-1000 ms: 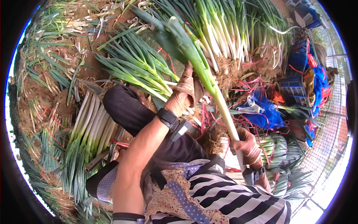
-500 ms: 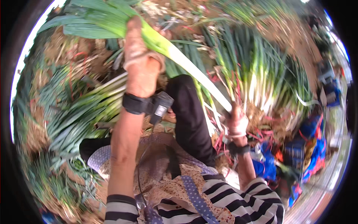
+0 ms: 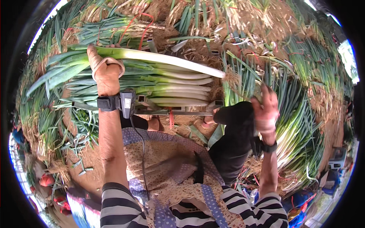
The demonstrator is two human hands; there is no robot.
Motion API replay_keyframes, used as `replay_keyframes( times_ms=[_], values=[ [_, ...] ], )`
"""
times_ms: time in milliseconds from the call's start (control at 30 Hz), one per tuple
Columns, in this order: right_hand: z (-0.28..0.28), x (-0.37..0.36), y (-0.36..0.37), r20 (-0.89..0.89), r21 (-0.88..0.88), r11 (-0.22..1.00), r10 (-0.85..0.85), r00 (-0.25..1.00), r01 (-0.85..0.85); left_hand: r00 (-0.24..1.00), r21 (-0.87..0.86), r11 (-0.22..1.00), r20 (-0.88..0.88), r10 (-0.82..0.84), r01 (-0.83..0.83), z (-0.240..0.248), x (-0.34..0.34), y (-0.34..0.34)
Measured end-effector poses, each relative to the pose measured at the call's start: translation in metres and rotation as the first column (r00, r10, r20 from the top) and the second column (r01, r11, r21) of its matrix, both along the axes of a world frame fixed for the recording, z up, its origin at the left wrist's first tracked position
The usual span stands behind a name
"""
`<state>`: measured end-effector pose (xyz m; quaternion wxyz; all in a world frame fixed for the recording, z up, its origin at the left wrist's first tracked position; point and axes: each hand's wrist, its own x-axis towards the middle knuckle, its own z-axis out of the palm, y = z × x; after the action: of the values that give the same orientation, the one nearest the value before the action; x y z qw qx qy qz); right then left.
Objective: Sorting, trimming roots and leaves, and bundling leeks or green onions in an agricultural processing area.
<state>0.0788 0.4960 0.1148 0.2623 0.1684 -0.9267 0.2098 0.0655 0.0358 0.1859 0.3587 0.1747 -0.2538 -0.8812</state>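
Observation:
My left hand (image 3: 105, 70) is closed round the leafy green part of a leek (image 3: 171, 60), with a cloth wrap about the palm. This leek lies across the far side of a row of leeks (image 3: 178, 89), its white end and roots pointing right. The row rests on a low metal frame (image 3: 182, 113) in front of my knees. To the right, my right hand (image 3: 266, 110) is raised beside my knee, fingers apart, holding nothing. Beneath and beyond it spreads a big heap of loose leeks (image 3: 291, 133), their white ends toward me.
Tied leek bundles (image 3: 110, 32) lie on the soil at the far left, with more bundles (image 3: 319, 64) at the far right. A red strap (image 3: 171, 119) hangs off the frame. Leaf scraps lie on the brown ground (image 3: 89, 159) at my left. A grey crate (image 3: 338, 157) stands far right.
My view has turned toward the frame. My left hand has brought the leek down over the row. My right hand has let go of its root end and drawn away to the right.

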Motion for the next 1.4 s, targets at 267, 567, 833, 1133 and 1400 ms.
replay_keyframes(
  times_ms=[267, 567, 833, 1133, 1400],
  values=[
    [-0.055, -0.120, -0.128, 0.229, 0.399, 0.810, 0.366, 0.902, -0.430, 1.000, 0.078, 0.997, 0.006, 0.002, -0.003, -0.051, -0.008, -0.023],
    [-0.142, -0.180, -0.161, 0.442, 0.556, 0.685, 0.237, 0.865, -0.471, 0.761, 0.129, 0.968, 0.599, -0.248, 0.214, -0.137, -0.043, -0.057],
    [-0.159, -0.209, -0.165, 0.531, 0.640, 0.555, 0.182, 0.828, -0.532, 0.661, -0.705, -0.098, 0.596, 0.456, 0.703, -0.129, -0.061, -0.060],
    [-0.157, -0.199, -0.151, 0.637, 0.568, 0.544, 0.185, 0.749, -0.618, 0.519, -0.126, -0.581, 0.623, 0.585, 0.804, -0.140, -0.061, -0.065],
    [-0.182, -0.195, -0.169, 0.508, 0.629, 0.561, 0.228, 0.831, -0.538, 0.616, -0.178, -0.608, 0.434, 0.658, 0.774, -0.153, -0.061, -0.079]
  ],
)
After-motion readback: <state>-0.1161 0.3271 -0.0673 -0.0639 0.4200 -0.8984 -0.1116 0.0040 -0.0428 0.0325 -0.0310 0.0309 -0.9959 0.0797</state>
